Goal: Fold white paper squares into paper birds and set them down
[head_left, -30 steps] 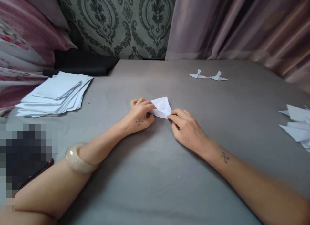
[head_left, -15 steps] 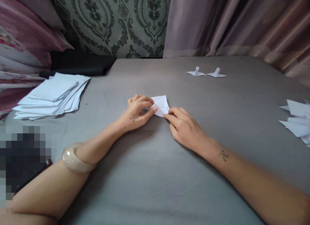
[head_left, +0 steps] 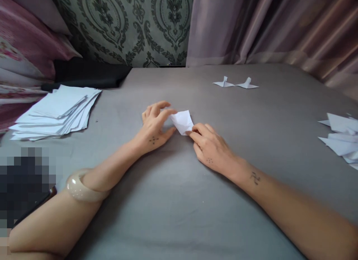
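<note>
A small folded white paper [head_left: 182, 122] lies on the grey cloth between my two hands. My right hand [head_left: 210, 143] has its fingertips closed on the paper's lower right corner. My left hand [head_left: 156, 126] is at the paper's left side with thumb and fingers spread apart; the index fingertip is close to the upper left corner, and whether it touches I cannot tell. The thumb tip sits just short of the paper's left edge.
A stack of white paper sheets [head_left: 58, 109] lies at the left. Two folded paper birds [head_left: 223, 82] stand at the back right. More folded white paper pieces [head_left: 342, 135] are at the right edge. Black cloth [head_left: 89, 73] lies at the far left, and curtains [head_left: 237, 25] hang behind.
My left hand has let go of the paper's left part and its fingers have spread. The right hand still pinches the corner. The whole view has shifted slightly.
</note>
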A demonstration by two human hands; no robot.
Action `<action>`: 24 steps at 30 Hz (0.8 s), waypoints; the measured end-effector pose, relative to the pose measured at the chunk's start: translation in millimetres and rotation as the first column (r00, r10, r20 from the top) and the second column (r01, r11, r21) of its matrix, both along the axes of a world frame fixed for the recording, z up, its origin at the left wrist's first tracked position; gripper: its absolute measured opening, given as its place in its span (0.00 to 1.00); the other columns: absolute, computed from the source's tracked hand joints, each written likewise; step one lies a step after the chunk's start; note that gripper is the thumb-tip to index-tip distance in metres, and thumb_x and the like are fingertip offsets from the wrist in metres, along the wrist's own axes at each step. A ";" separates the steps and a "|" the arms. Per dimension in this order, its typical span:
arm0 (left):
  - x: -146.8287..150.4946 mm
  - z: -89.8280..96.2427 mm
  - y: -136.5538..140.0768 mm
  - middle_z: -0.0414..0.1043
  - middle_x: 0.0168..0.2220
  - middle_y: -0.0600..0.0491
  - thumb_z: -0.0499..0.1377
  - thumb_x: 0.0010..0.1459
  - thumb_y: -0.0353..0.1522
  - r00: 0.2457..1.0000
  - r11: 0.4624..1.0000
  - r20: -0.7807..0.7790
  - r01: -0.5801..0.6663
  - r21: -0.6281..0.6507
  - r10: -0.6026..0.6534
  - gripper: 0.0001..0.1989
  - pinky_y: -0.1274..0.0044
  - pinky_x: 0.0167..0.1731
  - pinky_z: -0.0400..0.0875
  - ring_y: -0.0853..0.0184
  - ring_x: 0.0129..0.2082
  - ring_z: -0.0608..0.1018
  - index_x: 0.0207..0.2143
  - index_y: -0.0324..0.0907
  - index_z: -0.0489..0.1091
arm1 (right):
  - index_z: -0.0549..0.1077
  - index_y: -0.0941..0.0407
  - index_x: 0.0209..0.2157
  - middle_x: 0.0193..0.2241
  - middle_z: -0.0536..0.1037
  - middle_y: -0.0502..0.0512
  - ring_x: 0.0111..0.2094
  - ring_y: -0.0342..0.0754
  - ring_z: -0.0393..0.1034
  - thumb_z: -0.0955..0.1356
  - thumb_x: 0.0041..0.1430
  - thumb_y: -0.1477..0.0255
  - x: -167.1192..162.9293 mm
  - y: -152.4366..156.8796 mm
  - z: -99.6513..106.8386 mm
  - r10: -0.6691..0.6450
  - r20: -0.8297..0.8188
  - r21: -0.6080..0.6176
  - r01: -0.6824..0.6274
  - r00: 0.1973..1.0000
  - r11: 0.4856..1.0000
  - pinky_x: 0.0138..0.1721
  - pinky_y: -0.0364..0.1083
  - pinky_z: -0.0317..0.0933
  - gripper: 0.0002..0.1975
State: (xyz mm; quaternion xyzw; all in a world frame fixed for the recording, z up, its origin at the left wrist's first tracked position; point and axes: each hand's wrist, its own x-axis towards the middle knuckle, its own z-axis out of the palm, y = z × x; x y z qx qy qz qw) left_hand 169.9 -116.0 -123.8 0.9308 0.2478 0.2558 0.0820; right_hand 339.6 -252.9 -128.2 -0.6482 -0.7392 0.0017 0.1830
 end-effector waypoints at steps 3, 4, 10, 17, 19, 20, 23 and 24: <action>2.4 -3.3 -2.9 0.58 0.57 0.40 0.61 0.57 0.37 0.998 0.990 0.038 -0.051 0.132 0.047 0.23 0.60 0.50 0.59 0.52 0.55 0.63 0.53 0.44 0.61 | 0.74 0.58 0.47 0.41 0.71 0.61 0.41 0.52 0.62 0.59 0.59 0.83 0.1 0.1 -0.7 -0.004 -0.010 -0.008 0.004 1.000 1.000 0.40 0.50 0.63 0.19; 2.9 -5.0 -3.9 0.60 0.55 0.40 0.61 0.57 0.38 0.998 0.986 0.040 -0.048 0.162 0.042 0.22 0.61 0.49 0.59 0.53 0.53 0.64 0.52 0.43 0.60 | 0.74 0.58 0.47 0.41 0.71 0.61 0.41 0.52 0.61 0.59 0.59 0.84 0.3 0.4 -1.1 -0.005 -0.021 -0.008 0.005 1.000 1.000 0.40 0.50 0.63 0.20; 4.9 -10.9 -11.1 0.61 0.52 0.39 0.57 0.61 0.41 0.992 0.971 0.122 -0.010 0.237 -0.020 0.24 0.66 0.45 0.63 0.56 0.48 0.67 0.55 0.40 0.55 | 0.76 0.56 0.44 0.40 0.71 0.59 0.40 0.51 0.62 0.60 0.58 0.83 2.7 3.0 -4.0 -0.007 -0.145 0.009 0.008 0.989 1.000 0.43 0.50 0.63 0.19; 5.8 -6.2 -13.2 0.73 0.41 0.49 0.49 0.67 0.32 0.977 0.959 -0.088 0.210 0.189 -0.196 0.08 0.68 0.45 0.61 0.64 0.38 0.74 0.41 0.41 0.67 | 0.78 0.56 0.41 0.41 0.72 0.59 0.42 0.51 0.65 0.60 0.56 0.84 4.5 4.2 -3.3 -0.005 -0.214 0.014 0.008 0.977 1.000 0.47 0.50 0.62 0.19; 6.1 -6.3 -12.6 0.75 0.40 0.50 0.48 0.68 0.30 0.959 0.948 -0.098 0.278 0.157 -0.265 0.11 0.70 0.45 0.61 0.67 0.37 0.75 0.39 0.40 0.70 | 0.79 0.56 0.40 0.41 0.73 0.58 0.42 0.49 0.67 0.61 0.55 0.83 5.9 5.2 -2.7 -0.019 -0.290 0.002 0.021 0.957 1.000 0.46 0.49 0.62 0.19; 6.1 -6.4 -12.4 0.76 0.40 0.50 0.48 0.68 0.29 0.950 0.941 -0.098 0.308 0.141 -0.296 0.12 0.71 0.45 0.62 0.67 0.37 0.76 0.40 0.40 0.70 | 0.79 0.55 0.40 0.41 0.74 0.57 0.41 0.48 0.68 0.61 0.55 0.83 6.7 6.0 -2.2 -0.041 -0.348 -0.010 0.040 0.937 0.999 0.45 0.48 0.63 0.18; 5.2 -5.8 -12.7 0.76 0.41 0.48 0.49 0.67 0.28 0.928 0.924 -0.115 0.366 0.109 -0.354 0.12 0.72 0.42 0.65 0.65 0.40 0.76 0.41 0.38 0.72 | 0.80 0.54 0.35 0.41 0.76 0.53 0.34 0.44 0.70 0.63 0.52 0.81 9.9 9.2 0.4 -0.176 -0.534 -0.108 0.140 0.827 0.984 0.39 0.45 0.64 0.15; 4.7 -5.3 -13.1 0.76 0.41 0.47 0.49 0.66 0.28 0.925 0.923 -0.126 0.372 0.103 -0.359 0.12 0.72 0.42 0.66 0.64 0.41 0.76 0.42 0.38 0.72 | 0.79 0.54 0.32 0.41 0.76 0.53 0.32 0.43 0.71 0.64 0.52 0.79 11.0 10.2 1.9 -0.233 -0.578 -0.154 0.177 0.782 0.972 0.38 0.44 0.64 0.13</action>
